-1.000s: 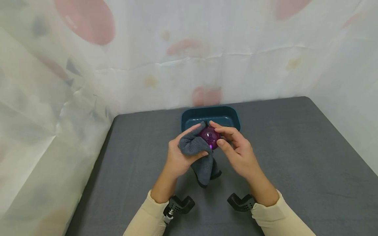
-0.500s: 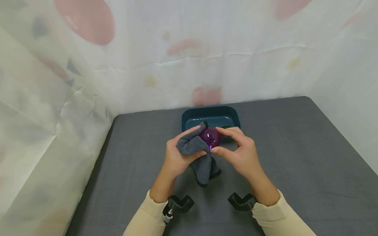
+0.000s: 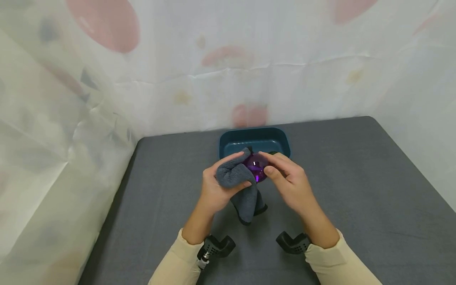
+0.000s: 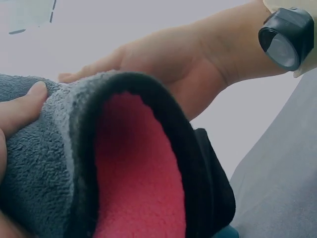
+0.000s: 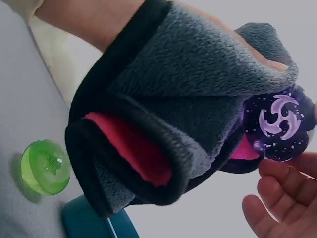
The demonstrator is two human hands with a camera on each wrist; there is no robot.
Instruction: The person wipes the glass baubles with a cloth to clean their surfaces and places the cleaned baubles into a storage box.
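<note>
The grey cloth [image 3: 236, 178] hides most of the purple ball [image 3: 257, 165].

Fleecy matt cloth [image 3: 238, 178], glossy translucent ball [image 3: 257, 167]

Ball [image 3: 257, 166] between cloth [image 3: 239, 186] at left, right hand [image 3: 286, 180]; tray [image 3: 253, 139] behind

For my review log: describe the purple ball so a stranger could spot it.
On the dark grey table, before the blue tray, both hands meet. The purple ball sits between the grey cloth and the right hand: glossy, translucent, the only purple thing.
</note>
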